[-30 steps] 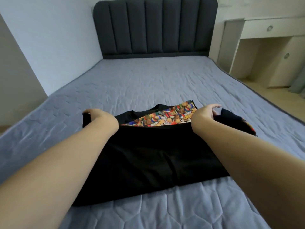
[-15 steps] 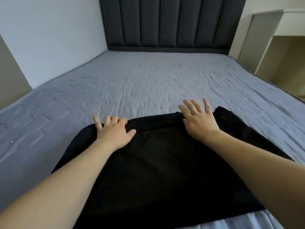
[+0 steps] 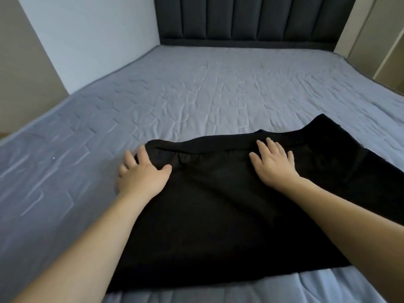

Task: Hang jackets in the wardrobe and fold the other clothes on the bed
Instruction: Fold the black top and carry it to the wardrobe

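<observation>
A black garment [image 3: 218, 215] lies folded flat on the grey-blue quilted bed [image 3: 196, 90], near its front edge. My left hand [image 3: 142, 173] rests palm down on the garment's far left corner, with the fingertips spread partly onto the mattress. On the far edge, right of centre, my right hand [image 3: 273, 165] lies flat with its fingers apart. Neither hand grips the cloth. A black flap of the garment sticks out to the right, beyond my right hand. The colourful print is hidden under the fold.
A dark padded headboard [image 3: 247, 18] stands at the far end of the bed. A pale wall [image 3: 91, 36] runs along the left side. Beige furniture [image 3: 376, 40] stands at the right, past the bed's edge.
The top black layer has been folded over the colourful print, which no longer shows. Both hands let go of the cloth and now lie flat on it; the left one slid outward to the corner.
</observation>
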Demonstrator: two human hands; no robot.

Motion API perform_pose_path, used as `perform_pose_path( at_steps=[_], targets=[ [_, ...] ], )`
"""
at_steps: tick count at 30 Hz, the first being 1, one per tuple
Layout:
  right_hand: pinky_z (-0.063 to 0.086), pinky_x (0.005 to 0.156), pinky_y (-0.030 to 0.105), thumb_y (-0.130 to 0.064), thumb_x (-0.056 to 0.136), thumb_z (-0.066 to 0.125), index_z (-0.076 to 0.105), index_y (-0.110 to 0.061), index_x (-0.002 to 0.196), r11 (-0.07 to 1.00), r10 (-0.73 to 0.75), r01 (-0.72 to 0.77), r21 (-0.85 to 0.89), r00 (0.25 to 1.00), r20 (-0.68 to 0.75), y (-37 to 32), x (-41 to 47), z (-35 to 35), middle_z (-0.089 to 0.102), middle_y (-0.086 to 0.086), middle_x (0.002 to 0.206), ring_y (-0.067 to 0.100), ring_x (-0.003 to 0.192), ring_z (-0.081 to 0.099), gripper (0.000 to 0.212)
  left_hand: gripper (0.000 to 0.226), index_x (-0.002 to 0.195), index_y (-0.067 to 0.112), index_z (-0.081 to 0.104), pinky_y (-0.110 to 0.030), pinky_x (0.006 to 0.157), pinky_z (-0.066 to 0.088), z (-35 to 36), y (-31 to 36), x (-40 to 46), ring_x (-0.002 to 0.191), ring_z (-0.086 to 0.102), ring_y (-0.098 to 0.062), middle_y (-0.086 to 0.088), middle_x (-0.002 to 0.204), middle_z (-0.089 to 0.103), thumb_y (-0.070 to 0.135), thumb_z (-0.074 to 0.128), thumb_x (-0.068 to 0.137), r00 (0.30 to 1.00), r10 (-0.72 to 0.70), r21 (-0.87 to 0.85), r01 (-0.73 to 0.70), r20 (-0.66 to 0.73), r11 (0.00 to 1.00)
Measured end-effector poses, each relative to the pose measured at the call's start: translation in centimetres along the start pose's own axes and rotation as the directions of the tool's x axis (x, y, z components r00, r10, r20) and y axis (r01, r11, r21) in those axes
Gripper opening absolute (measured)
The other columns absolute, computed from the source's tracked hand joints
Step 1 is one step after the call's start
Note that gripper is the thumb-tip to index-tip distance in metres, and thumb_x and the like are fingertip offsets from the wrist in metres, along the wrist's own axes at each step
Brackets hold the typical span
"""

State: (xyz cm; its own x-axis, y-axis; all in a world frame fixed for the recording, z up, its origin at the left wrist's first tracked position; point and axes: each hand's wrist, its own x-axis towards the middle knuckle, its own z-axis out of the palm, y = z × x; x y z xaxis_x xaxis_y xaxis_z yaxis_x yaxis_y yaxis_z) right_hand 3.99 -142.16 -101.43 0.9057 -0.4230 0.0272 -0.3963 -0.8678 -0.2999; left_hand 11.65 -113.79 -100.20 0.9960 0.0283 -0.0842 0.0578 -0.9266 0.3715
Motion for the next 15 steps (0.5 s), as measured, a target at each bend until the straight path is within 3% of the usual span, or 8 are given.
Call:
perform_pose_path(
  at_steps=[1,3,5,7,10,13,15],
  targets=[
    [0.0,0.118,0.05,-0.051,0.1,0.024,0.014,-0.026,0.154,0.999,-0.04,0.04,0.002,0.997,0.068,-0.7,-1.0,-0.2,0.004,0.001,0.162,0.021,0.149,0.001,0.06,0.086,0.149,0.023,0.011,-0.05,0.108,0.034,-0.7,-1.5,-0.9,0.135,0.03,-0.038,-0.013,0.153,0.021,0.057,0.056,0.085,0.995,-0.085,-0.199,0.094,0.051,0.976],
    [0.002,0.12,0.049,-0.051,0.1,0.027,0.011,-0.026,0.154,0.994,-0.099,0.105,-0.023,0.977,0.191,-2.1,-1.8,-1.1,0.001,0.0,0.162,0.02,0.149,-0.001,0.061,0.08,0.143,0.014,0.028,-0.043,0.094,0.045,-1.9,-3.7,-2.7,0.117,0.05,-0.034,-0.011,0.136,0.046,0.045,0.068,0.081,0.958,-0.165,-0.508,0.265,0.234,0.819],
    [0.004,0.12,0.049,-0.051,0.1,0.029,0.013,-0.024,0.154,0.99,-0.116,0.131,-0.045,0.962,0.245,-4.3,-1.5,-2.3,0.004,0.002,0.162,0.02,0.149,0.003,0.063,0.063,0.13,0.013,0.053,-0.041,0.088,0.05,-2.9,-5.1,-4.1,0.103,0.061,-0.031,-0.01,0.12,0.061,0.038,0.076,0.077,0.887,-0.12,-0.631,0.407,0.446,0.661],
    [0.004,0.12,0.048,-0.056,0.098,0.031,0.015,-0.021,0.154,0.984,-0.165,0.178,-0.027,0.95,0.264,-7.5,-0.9,-2.9,0.011,0.002,0.161,0.021,0.149,0.009,0.067,0.051,0.116,0.015,0.068,-0.043,0.09,0.053,-4.0,-5.9,-5.9,0.097,0.067,-0.032,-0.013,0.107,0.071,0.031,0.081,0.069,0.775,-0.041,-0.613,0.53,0.631,0.586],
    [0.001,0.12,0.047,-0.065,0.093,0.035,0.015,-0.021,0.154,0.949,-0.293,0.316,-0.017,0.896,0.333,-12.6,0.4,-1.5,0.016,0.001,0.161,0.019,0.148,0.012,0.078,0.051,0.104,0.007,0.073,-0.042,0.091,0.054,-4.3,-7.0,-7.5,0.094,0.071,-0.032,-0.017,0.099,0.074,0.029,0.083,0.059,0.635,0.028,-0.537,0.626,0.772,0.565],
    [0.002,0.12,0.049,-0.079,0.082,0.038,0.018,-0.02,0.153,0.932,-0.298,0.351,-0.087,0.882,0.365,-16.5,2.5,0.8,0.023,0.003,0.158,0.022,0.147,0.016,0.094,0.028,0.092,0.004,0.073,-0.036,0.078,0.056,-3.8,-7.8,-8.0,0.088,0.072,-0.03,-0.018,0.094,0.074,0.024,0.081,0.073,0.577,0.061,-0.504,0.652,0.814,0.567],
    [0.016,0.116,0.048,-0.087,0.071,0.044,0.032,-0.022,0.147,0.939,-0.257,0.325,-0.113,0.881,0.398,-18.2,3.9,2.2,0.038,0.004,0.149,0.027,0.139,0.033,0.101,0.019,0.087,0.004,0.074,-0.034,0.073,0.056,-3.5,-8.2,-7.4,0.082,0.073,-0.029,-0.018,0.092,0.074,0.02,0.078,0.077,0.542,0.088,-0.49,0.664,0.836,0.565]
  ],
)
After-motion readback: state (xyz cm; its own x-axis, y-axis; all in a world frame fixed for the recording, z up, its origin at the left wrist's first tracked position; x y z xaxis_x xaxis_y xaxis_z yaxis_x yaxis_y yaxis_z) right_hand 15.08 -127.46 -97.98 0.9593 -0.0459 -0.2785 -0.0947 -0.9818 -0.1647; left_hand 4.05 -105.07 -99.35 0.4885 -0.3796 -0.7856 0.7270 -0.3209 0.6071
